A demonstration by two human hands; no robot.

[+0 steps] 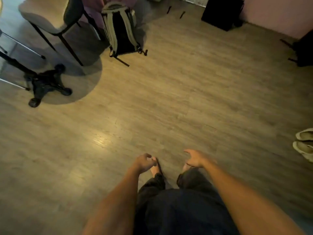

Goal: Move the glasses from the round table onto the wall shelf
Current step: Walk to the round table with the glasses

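Two bare hands are seen over wood-look flooring: the left hand is pinched on a thin dark item, possibly the glasses; the right hand is spread, empty. A backpack and chair are stood beyond.

Single head-worn view, steeply down over wooden floor, backpack far ahead.

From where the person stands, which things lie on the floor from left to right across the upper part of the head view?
Black table base → chair → backpack → black box by the wall → pale slippers, lower down at the right edge.
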